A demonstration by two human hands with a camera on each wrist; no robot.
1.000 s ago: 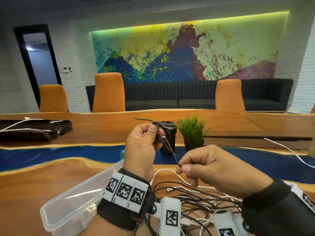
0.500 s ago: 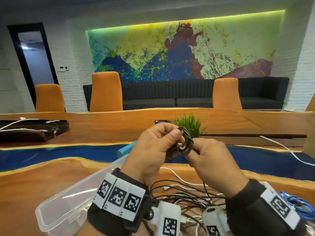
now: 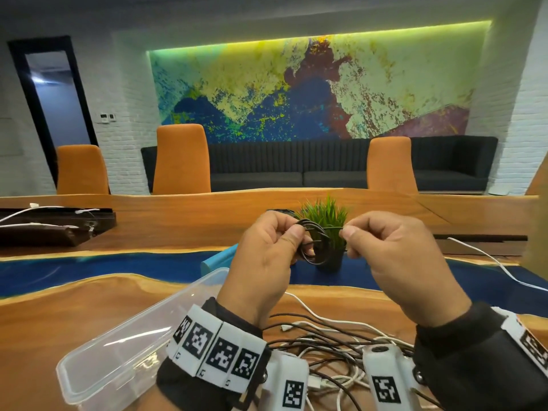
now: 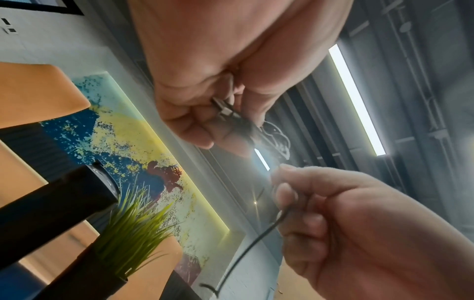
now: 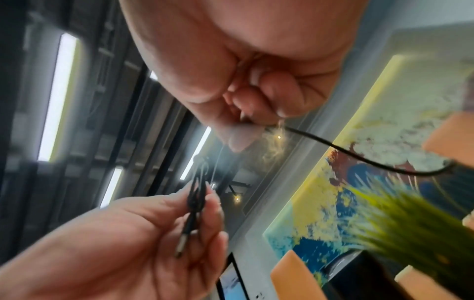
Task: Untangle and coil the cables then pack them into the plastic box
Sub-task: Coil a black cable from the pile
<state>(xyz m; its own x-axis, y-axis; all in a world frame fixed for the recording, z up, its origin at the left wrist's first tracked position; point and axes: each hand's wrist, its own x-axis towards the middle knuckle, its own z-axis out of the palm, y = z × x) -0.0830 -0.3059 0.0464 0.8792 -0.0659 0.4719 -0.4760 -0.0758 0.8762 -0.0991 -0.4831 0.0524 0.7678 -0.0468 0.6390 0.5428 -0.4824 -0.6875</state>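
In the head view my left hand (image 3: 298, 237) pinches a small coil of thin black cable (image 3: 315, 247), held in the air in front of the potted plant. My right hand (image 3: 347, 235) pinches the loose end of that cable just right of the coil. The left wrist view shows the left hand (image 4: 225, 113) with a plug (image 4: 223, 107) between its fingers and the right hand (image 4: 284, 194) with the strand (image 4: 256, 239) running out of it. A clear plastic box (image 3: 98, 378) lies open on the table at lower left. A tangle of black and white cables (image 3: 335, 339) lies under my wrists.
A potted grass plant (image 3: 326, 216) stands just behind the hands. A light-blue object (image 3: 218, 259) sits behind the box. A white cable (image 3: 489, 259) trails off to the right. A dark tray (image 3: 44, 229) with white cables rests at far left.
The right hand rose from below, met the left at the coil, then drew a little right with the cable's end. The coil gained loops and shifted rightward.
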